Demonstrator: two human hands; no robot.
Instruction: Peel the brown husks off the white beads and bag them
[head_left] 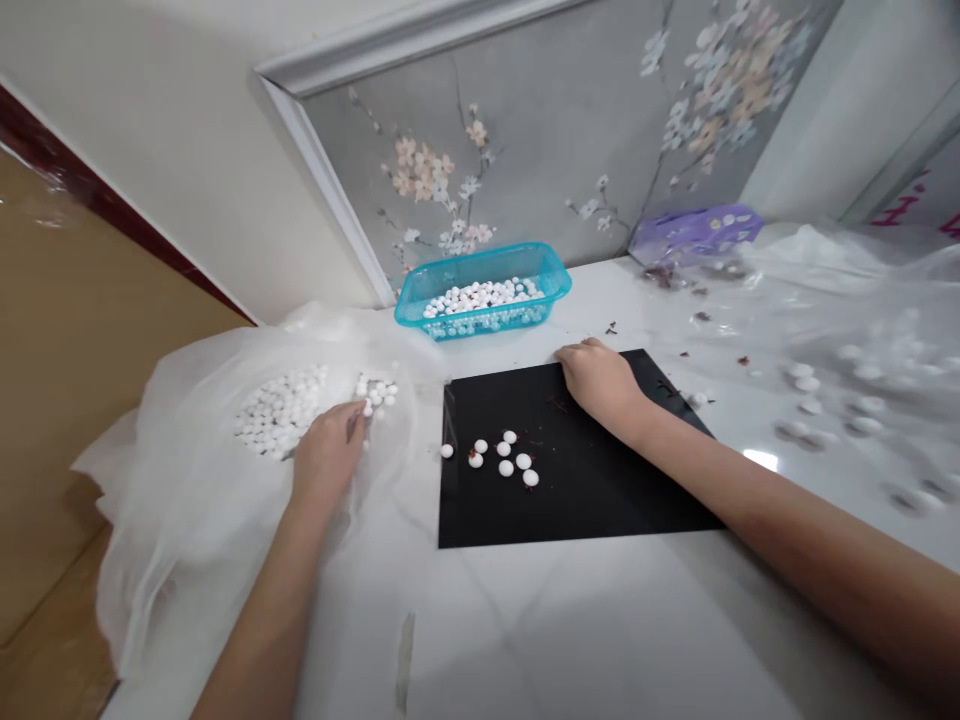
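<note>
My left hand [328, 455] reaches onto a clear plastic bag at the left, its fingers pinched together at a small white ball [367, 408]. Beside those fingertips lies a cluster of white balls [381, 388], and a larger heap of white balls [277, 410] sits behind the hand. My right hand [600, 382] is closed at the far edge of a black mat [600, 490]; whatever its fingers hold is hidden. Several white balls [506, 468] rest on the mat's left part, some with reddish-brown bits on them. Another ball [447, 451] is at the mat's left edge.
A blue plastic basket [556, 285] holding many white balls stands against the wall. Clear plastic [780, 310] with blurred white balls covers the table's right side, near a purple packet [694, 232]. Brown scraps [742, 360] are scattered there. The plastic bag [187, 520] hangs over the left edge.
</note>
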